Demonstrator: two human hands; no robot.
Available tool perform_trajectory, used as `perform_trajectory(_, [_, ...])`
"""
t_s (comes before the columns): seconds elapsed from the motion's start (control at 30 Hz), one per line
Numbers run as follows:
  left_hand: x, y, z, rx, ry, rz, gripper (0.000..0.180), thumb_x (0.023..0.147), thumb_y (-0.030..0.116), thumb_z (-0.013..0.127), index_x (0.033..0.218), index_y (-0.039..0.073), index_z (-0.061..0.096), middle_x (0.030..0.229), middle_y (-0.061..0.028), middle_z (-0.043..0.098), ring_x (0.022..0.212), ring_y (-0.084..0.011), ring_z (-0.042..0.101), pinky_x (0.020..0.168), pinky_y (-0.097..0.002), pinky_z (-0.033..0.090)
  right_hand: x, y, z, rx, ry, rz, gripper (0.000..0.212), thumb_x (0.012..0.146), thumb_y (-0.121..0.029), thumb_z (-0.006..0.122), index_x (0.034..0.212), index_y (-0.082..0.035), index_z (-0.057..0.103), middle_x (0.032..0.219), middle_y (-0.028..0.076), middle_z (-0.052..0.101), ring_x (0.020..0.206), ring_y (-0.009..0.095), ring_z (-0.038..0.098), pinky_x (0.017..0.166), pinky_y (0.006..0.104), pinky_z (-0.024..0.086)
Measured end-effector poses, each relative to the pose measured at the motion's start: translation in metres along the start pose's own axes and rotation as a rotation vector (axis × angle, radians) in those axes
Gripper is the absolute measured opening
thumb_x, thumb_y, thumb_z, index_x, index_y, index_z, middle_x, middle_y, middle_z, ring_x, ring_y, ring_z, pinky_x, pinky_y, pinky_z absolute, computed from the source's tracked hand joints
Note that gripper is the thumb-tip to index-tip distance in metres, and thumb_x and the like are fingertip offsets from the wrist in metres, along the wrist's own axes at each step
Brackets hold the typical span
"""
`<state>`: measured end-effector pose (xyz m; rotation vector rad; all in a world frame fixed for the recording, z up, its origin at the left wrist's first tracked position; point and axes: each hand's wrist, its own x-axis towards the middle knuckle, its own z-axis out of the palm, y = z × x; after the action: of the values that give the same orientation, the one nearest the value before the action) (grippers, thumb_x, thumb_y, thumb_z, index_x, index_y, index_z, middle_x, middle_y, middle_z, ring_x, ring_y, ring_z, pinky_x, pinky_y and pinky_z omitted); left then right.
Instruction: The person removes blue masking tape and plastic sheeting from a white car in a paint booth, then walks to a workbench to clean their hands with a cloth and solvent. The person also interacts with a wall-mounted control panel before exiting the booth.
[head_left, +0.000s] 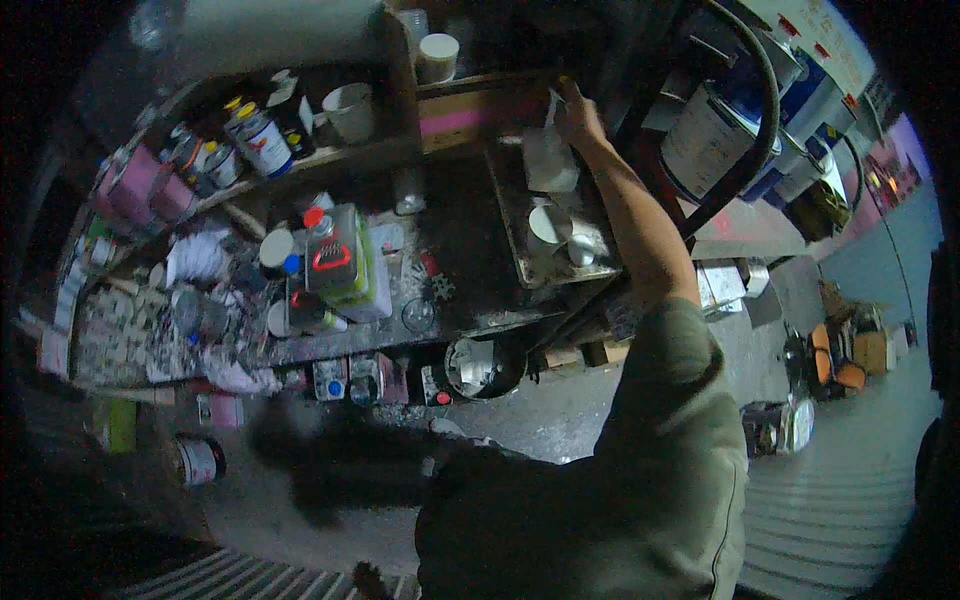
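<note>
My right arm reaches far out over the bench. At its end my right hand (578, 118) is closed, its fingers curled near the back edge of a shallow tray (522, 262). A pale translucent object (550, 165), blurred and perhaps a plastic container, hangs or stands just below the fingers. Its narrow upper part meets the hand, though dim light hides the exact hold. In the tray, nearer to me, are a white round cup (547, 226) and a smaller pale cup (581, 251). My left hand is out of view.
Left of the tray, a metal can with a red cap (332, 255) stands on the stained bench. Bottles (262, 140) and a white tub (349, 112) line the shelf behind. Large paint cans (708, 140) stand to the right. A round bucket (484, 368) sits below the bench edge.
</note>
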<state>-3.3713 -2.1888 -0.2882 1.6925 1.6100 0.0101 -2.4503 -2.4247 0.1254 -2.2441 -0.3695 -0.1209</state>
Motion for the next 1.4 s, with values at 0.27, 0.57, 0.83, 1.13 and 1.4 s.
perform_trajectory(0.27, [0.118,0.035,-0.042,0.123,-0.182,0.116,0.043,0.097,0.02,0.068,0.134,0.0,0.061,0.127,-0.016,0.068,0.113,-0.0274,0.066,0.097,-0.0408,0.051,0.018,-0.022,-0.031,-0.686,0.261,-0.296,0.049,0.097,-0.019,0.056,0.146,-0.022,0.052,0.104,0.022,0.073,0.095,0.04,0.072,0.084,0.0481,0.057])
perform_trajectory(0.57, [0.155,0.296,-0.117,-0.362,-0.342,0.813,0.039,0.101,0.011,0.063,0.138,-0.002,0.058,0.134,-0.0166,0.065,0.125,-0.0256,0.062,0.106,-0.0372,0.046,-0.178,-0.221,0.029,0.402,-0.298,-0.446,0.059,0.099,-0.018,0.067,0.152,-0.004,0.046,0.145,0.011,0.057,0.126,0.021,0.058,0.106,0.0351,0.046])
perform_trajectory(0.83, [0.104,0.371,-0.257,-0.661,-1.021,1.228,0.081,0.09,0.021,0.076,0.154,-0.001,0.032,0.153,-0.0134,0.043,0.143,-0.0227,0.036,0.121,-0.0399,0.024,-0.459,-0.395,0.233,0.744,-1.002,-0.268,0.06,0.099,-0.018,0.07,0.15,-0.001,0.043,0.126,0.006,0.064,0.112,0.012,0.059,0.097,0.0294,0.049])
perform_trajectory(1.13, [0.17,0.265,-0.358,-0.581,-0.546,1.29,0.044,0.088,0.017,0.076,0.125,-0.001,0.061,0.112,-0.0146,0.07,0.1,-0.0247,0.067,0.091,-0.0379,0.051,-0.53,-0.504,0.307,-0.12,-0.871,-0.803,0.064,0.091,-0.023,0.074,0.143,0.001,0.045,0.089,0.026,0.069,0.078,0.045,0.065,0.067,0.0496,0.051])
perform_trajectory(1.4, [0.222,0.235,-0.413,-0.652,-0.335,1.229,0.027,0.088,0.001,0.066,0.115,-0.002,0.065,0.109,-0.0088,0.07,0.099,-0.017,0.066,0.088,-0.0314,0.051,-0.539,-0.503,0.399,0.435,-0.963,-0.798,0.077,0.088,-0.037,0.08,0.143,0.005,0.047,0.12,0.02,0.065,0.107,0.029,0.066,0.093,0.0388,0.052])
